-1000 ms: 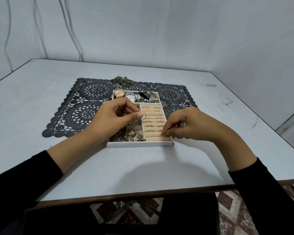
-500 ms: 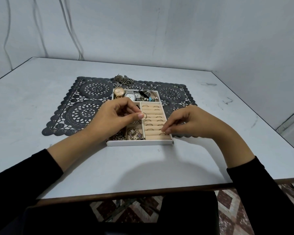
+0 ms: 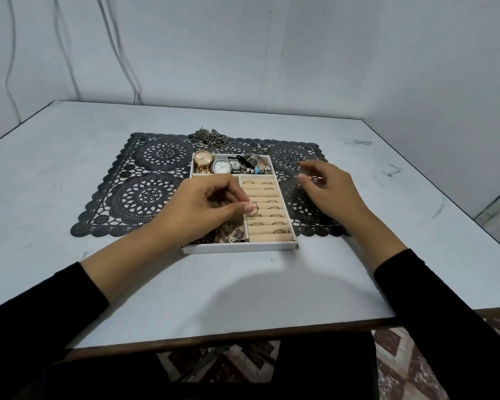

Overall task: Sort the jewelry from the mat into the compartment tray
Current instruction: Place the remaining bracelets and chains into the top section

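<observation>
A white compartment tray (image 3: 237,249) sits on the near edge of a black lace mat (image 3: 145,194). Its back section holds watches (image 3: 221,166) and a beaded bracelet. The right section is a beige ring holder (image 3: 267,215) with several rings in its slots. My left hand (image 3: 205,207) hovers over the tray's left compartments and pinches a thin gold ring (image 3: 254,209) at the ring holder's left edge. My right hand (image 3: 328,189) hangs over the mat to the right of the tray, fingers loosely spread and holding nothing. A chain pile (image 3: 211,137) lies at the mat's far edge.
The pale table (image 3: 272,290) ends at a brown front edge close to me and at a right edge near the wall. Cables run down the wall at the back left. Patterned floor tiles show below the table.
My right hand has lifted off the front slot of the ring holder and moved back and right, over the mat. My left hand keeps its pinch on the ring.
</observation>
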